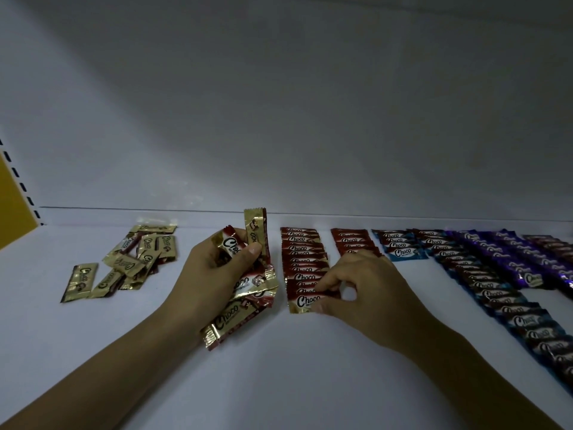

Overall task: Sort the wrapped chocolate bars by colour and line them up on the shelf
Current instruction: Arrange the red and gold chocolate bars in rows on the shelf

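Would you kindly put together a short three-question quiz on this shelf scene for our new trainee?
1. True or false: the left hand grips a bunch of bars.
2. The fingers of the right hand pinch a bar at the front of a row of which colour? A. red B. blue C. purple
3. Fill in: the loose pile at the left of the shelf is ___ coloured.
Key: 1 true; 2 A, the red row; 3 gold.
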